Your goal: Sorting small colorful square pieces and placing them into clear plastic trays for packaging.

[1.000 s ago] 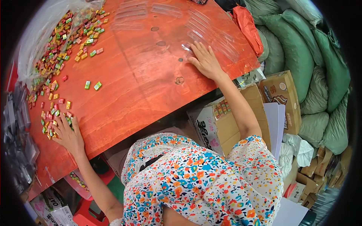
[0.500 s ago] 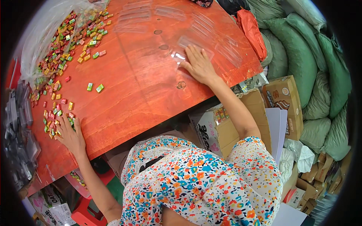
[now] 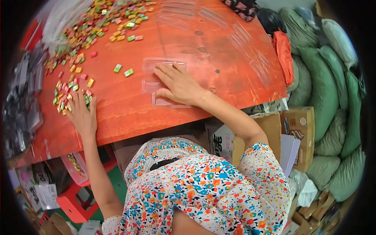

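My left hand (image 3: 83, 117) lies with fingers spread at the near edge of a small group of wrapped candies (image 3: 64, 93), its fingertips touching some of them. The candies are little blocks in red, yellow and green. Toward the middle of the table, my right hand (image 3: 180, 86) rests open over several clear plastic trays (image 3: 150, 87). Its fingers lie across them, partly hiding the trays, and it grasps nothing that I can see. Two green candies (image 3: 123, 70) lie apart between my hands.
A large candy pile (image 3: 92, 29) spills from a clear bag (image 3: 62, 29) on the red table (image 3: 133, 121). More clear trays (image 3: 176, 13) lie along the far side. Dark plastic pieces (image 3: 19, 105) are heaped left. Cardboard boxes (image 3: 303, 129) and green sacks (image 3: 317, 86) stand right.
My right hand has slid left and nearer across the table, bringing the clear trays with it. My left hand stays at the small candy group. The whole view has shifted.
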A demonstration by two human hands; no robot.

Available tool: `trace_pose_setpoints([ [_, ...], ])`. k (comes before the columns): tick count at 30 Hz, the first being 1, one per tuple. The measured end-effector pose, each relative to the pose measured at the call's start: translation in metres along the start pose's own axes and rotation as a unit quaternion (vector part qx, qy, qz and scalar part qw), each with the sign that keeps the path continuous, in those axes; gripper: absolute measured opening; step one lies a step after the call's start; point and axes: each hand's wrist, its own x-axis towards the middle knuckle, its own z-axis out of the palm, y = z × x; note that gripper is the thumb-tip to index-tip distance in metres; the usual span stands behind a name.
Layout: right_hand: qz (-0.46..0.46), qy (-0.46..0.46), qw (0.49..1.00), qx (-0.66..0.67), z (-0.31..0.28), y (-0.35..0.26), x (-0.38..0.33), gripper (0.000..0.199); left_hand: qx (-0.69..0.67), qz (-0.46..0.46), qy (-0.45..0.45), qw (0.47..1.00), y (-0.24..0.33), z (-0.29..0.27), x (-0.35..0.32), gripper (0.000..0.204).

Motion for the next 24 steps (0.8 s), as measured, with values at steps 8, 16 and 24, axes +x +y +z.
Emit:
trace_pose_setpoints([
  [8, -0.024, 0.227, 0.972, -0.053, -0.008, 0.123, 0.108, 0.031, -0.082, 0.071, 0.142, 0.984, -0.003, -0.017, 0.002, 0.062],
  [16, -0.029, 0.097, 0.995, 0.008, -0.001, 0.144, 0.083, 0.022, -0.308, 0.299, 0.048, 0.902, 0.146, -0.080, -0.048, 0.062],
  [24, 0.018, 0.022, 0.981, 0.190, -0.023, 0.069, 0.041, 0.021, -0.286, 0.337, 0.080, 0.894, 0.170, -0.059, -0.065, 0.036],
])
